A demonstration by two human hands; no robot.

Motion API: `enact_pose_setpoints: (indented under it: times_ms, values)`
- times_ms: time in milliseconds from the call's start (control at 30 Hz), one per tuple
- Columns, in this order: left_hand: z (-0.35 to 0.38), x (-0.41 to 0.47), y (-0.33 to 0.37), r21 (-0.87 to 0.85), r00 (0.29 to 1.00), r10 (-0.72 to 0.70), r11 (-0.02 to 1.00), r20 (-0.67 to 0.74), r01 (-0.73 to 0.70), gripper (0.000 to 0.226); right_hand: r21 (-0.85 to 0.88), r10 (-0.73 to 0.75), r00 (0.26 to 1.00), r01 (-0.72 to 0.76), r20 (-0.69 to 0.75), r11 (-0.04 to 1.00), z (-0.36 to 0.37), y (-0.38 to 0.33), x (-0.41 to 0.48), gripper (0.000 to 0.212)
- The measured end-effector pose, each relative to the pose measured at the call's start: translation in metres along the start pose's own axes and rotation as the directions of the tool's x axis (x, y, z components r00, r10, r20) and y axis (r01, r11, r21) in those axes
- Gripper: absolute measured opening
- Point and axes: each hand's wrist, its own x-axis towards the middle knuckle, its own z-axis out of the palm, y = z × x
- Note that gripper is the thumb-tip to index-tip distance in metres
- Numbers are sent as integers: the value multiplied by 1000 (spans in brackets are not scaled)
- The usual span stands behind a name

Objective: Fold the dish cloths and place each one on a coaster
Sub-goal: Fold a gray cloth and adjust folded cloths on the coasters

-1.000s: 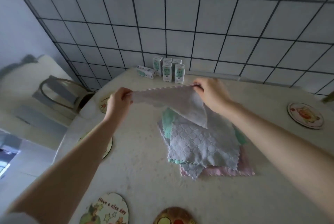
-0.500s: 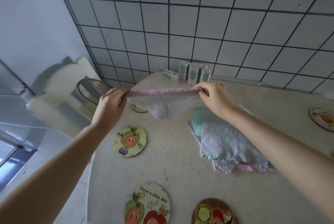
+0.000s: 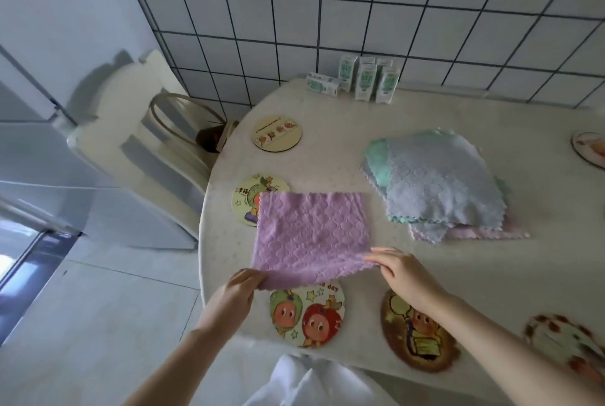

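Purple cloth (image 3: pixel 311 235) is spread flat at the table (image 3: pixel 327 150) left edge, its near corners pinched by left hand (image 3: pixel 235 291) and right hand (image 3: pixel 406 274) — first fold is judged in hand. Next, the near edge is to be carried to the far edge — corners matched.

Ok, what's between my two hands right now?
The near edge of the purple cloth, pinched at its corners by the left hand and right hand, overlapping the fruit coaster; head view.
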Motion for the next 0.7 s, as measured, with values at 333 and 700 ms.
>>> enact_pose_setpoints:
  times_ms: [333,700]
  values:
    - [20,-54,12,-110,987,-104,987,126,118,21,6,63,998,-63,-2,998,56,29,-75,40]
    - [7,19,2,-504,701,-694,552,163,664,27,541,457,888,-357,-57,761,9,20,1,14]
